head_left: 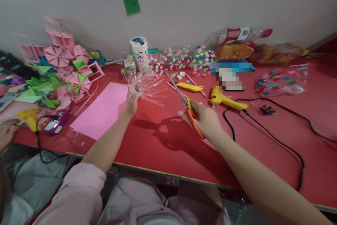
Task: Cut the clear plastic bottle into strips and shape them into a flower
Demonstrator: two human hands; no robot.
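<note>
My left hand (132, 100) is closed around the narrow end of a clear plastic piece cut into many thin strips (150, 86), which looks like a bottle top. Its strips fan out to the right and away from me. In my right hand (207, 118) is a pair of scissors (194, 125) with orange-red handles. The long blades point up and left, apart from the strips. Under my left wrist lies pink paper (102, 107). A yellow utility knife (190, 87) rests just beyond the scissors, beside pink strips.
A yellow glue gun (229, 102) with a black cord lies at the right. Star-covered clear plastic (181, 58), a white canister (139, 51) and plastic bottles (239, 35) line the wall. Folded pink paper pieces (67, 53) fill the left, near another person's hand (7, 132).
</note>
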